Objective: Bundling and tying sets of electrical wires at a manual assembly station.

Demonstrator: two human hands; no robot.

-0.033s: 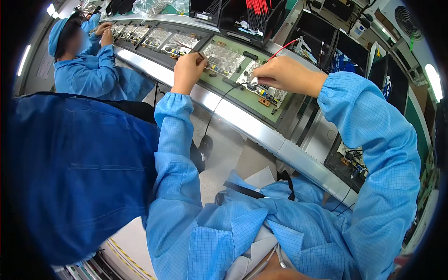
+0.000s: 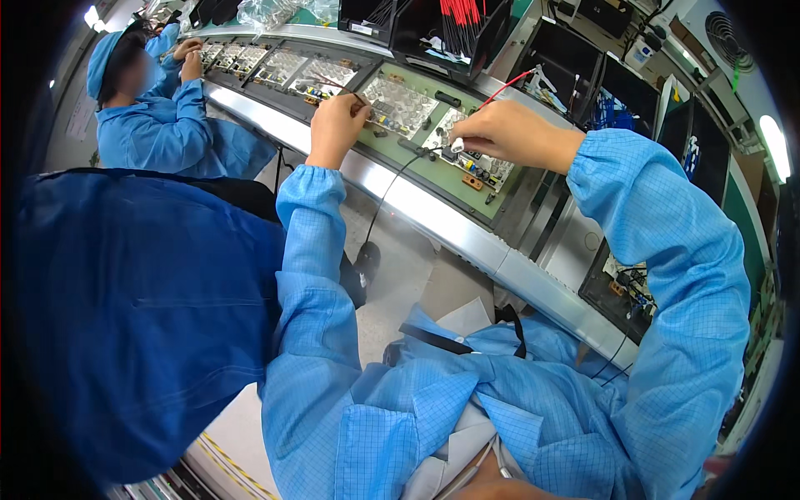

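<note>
My left hand is raised over the work line, fingers pinched on a thin dark wire whose end sticks out past the fingertips. My right hand is closed over the right part of a green board fixture. A red wire rises from its fingers, and a small white connector shows below the fingertips. Under both hands lies a circuit board with pale parts. A black cable hangs from the fixture's near side across the metal rail.
Black bins hold red wires and blue parts behind the line. A metal rail edges the bench. A co-worker in light blue sits at the left; dark blue fabric fills the near left.
The dark blue fabric at the near left has shifted slightly. The white connector at my right fingertips has moved a little to the right. My left hand stays nearly still.
</note>
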